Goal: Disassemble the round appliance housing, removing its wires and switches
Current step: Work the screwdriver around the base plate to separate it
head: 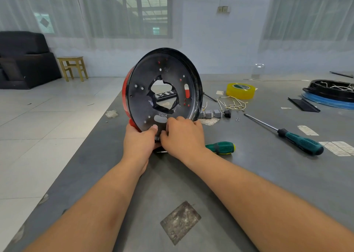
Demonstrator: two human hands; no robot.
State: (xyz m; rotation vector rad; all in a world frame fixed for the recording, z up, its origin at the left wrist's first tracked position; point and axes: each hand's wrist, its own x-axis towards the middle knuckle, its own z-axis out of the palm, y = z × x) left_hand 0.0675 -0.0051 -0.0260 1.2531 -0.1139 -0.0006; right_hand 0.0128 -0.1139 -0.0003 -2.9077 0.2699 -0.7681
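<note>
The round housing [145, 91], black inside with a red outer shell and a ragged hole in its middle, stands on edge on the grey table [258, 167]. My left hand [138, 142] grips its lower rim, thumb on the inner face. My right hand [183, 135] curls its fingers over the bottom rim beside the left thumb; what the fingertips touch is hidden. Removed grey switches [212, 114], a small black switch [227, 114] and loose pale wires [232, 103] lie to the right of the housing.
A short green screwdriver [220, 148] lies just right of my right wrist, a long one [287, 134] farther right. Yellow tape roll [240, 91], a black strip [303, 104] and another black round part [331, 93] on a blue ring sit at the far right. The table's left edge runs close to the housing.
</note>
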